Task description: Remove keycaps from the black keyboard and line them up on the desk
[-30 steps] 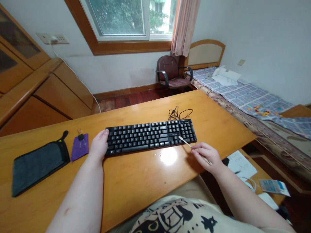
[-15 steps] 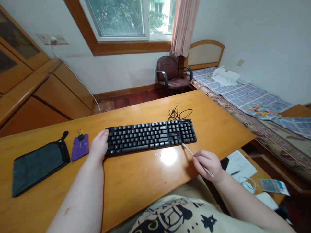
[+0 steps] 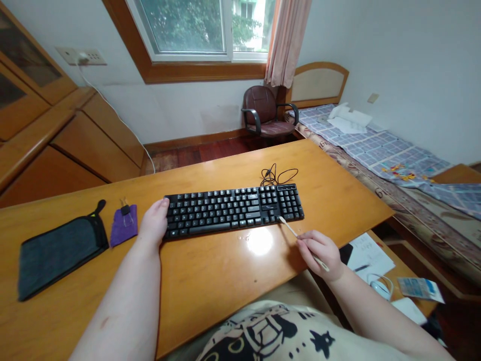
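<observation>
Left hand (image 3: 154,223) grips the left end of black keyboard (image 3: 216,213); thumb at its far corner, other fingers mostly hidden. Right hand (image 3: 320,252) pinches slim pale tool (image 3: 289,229); its widened tip lies ahead and left of those fingers, at the keyboard's near edge, contact unclear. Left of the left fingers: purple cloth (image 3: 124,234) with black clip (image 3: 125,210), then dark grey pouch (image 3: 63,255). Beyond the right fingers, slightly left: looped black cable (image 3: 268,174) on wooden table (image 3: 206,301).
</observation>
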Demonstrator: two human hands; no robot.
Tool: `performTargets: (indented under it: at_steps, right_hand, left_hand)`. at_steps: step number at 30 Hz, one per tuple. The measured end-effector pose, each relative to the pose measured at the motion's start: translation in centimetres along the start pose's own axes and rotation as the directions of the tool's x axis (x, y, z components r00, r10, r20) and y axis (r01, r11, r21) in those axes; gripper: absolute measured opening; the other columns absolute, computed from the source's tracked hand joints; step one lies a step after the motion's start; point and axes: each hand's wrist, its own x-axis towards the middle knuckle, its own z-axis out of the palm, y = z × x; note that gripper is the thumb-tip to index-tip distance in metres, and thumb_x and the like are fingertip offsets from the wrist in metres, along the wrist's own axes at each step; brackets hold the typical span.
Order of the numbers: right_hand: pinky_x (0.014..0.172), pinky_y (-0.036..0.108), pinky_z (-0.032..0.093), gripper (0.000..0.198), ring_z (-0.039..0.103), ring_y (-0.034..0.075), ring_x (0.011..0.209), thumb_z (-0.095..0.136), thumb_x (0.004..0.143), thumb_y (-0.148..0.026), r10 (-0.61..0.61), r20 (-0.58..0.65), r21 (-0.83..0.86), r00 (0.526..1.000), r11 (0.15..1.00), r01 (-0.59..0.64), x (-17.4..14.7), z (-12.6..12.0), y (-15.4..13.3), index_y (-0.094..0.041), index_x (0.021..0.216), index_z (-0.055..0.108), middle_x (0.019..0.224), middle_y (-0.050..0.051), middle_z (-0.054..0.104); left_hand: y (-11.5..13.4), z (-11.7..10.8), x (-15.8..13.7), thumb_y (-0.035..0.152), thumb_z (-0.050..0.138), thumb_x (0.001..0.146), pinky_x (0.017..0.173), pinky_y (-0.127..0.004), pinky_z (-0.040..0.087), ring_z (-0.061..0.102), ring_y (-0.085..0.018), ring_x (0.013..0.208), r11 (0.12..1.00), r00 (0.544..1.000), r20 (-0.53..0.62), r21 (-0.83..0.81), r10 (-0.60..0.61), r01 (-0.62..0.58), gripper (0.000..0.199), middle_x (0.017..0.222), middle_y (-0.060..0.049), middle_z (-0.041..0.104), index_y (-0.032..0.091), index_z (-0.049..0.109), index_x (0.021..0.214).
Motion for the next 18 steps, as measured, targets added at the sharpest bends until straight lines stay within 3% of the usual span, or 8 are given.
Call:
performTargets:
  at_steps: [3,6,10,13,18]
  right_hand:
    - [0.052,0.026,0.048,0.018,0.057,0.014,0.058,0.051,0.079,-0.006,-0.020,-0.012,0.023,1.000,1.000,0.020,0.1,0.0,0.0,-0.017,0.068,0.059,0.066,0.005,0.057]
    - [0.059,0.027,0.051,0.015,0.060,0.016,0.065,0.052,0.079,-0.006,0.005,-0.047,0.003,0.999,1.000,-0.005,0.2,0.0,-0.1,-0.016,0.073,0.062,0.074,0.008,0.060]
    - [0.053,0.026,0.048,0.017,0.056,0.014,0.059,0.051,0.078,-0.005,-0.014,0.000,0.034,1.000,0.999,0.014,0.1,0.1,0.0,-0.017,0.070,0.060,0.067,0.006,0.057]
    - [0.055,0.026,0.050,0.018,0.058,0.014,0.062,0.051,0.076,-0.003,-0.042,-0.059,0.047,0.997,0.998,0.044,-0.2,0.0,0.3,-0.017,0.072,0.061,0.071,0.006,0.059]
    - [0.061,0.028,0.053,0.018,0.062,0.017,0.071,0.053,0.076,-0.006,-0.031,-0.117,0.062,0.993,0.997,0.038,1.3,-0.3,0.8,-0.018,0.081,0.065,0.081,0.008,0.063]
  left_hand:
    - [0.0,-0.1,0.1,0.047,0.053,0.077,0.091,-0.039,0.043,0.057,-0.024,0.094,1.000,1.000,0.010,-0.004,-0.009,0.009,0.044,0.096,-0.006,0.066,0.011,0.062,0.101]
    - [0.1,-0.1,0.1,0.049,0.054,0.076,0.090,-0.039,0.043,0.058,-0.024,0.093,1.000,1.000,0.009,-0.010,-0.012,0.012,0.046,0.094,-0.006,0.066,0.012,0.062,0.101]
    - [0.4,0.2,-0.2,0.053,0.054,0.072,0.089,-0.037,0.046,0.059,-0.024,0.093,1.000,1.000,-0.010,-0.018,-0.021,0.021,0.046,0.092,-0.005,0.067,0.016,0.063,0.098]
    - [0.7,0.3,-0.5,0.054,0.054,0.071,0.089,-0.036,0.046,0.060,-0.024,0.094,1.000,1.000,-0.025,-0.023,-0.017,0.016,0.045,0.091,-0.005,0.067,0.018,0.064,0.097]
    - [0.5,-0.9,-0.1,0.053,0.051,0.074,0.089,-0.037,0.046,0.061,-0.025,0.092,0.996,0.988,-0.142,0.084,0.054,-0.042,0.045,0.091,-0.005,0.067,0.016,0.065,0.096]
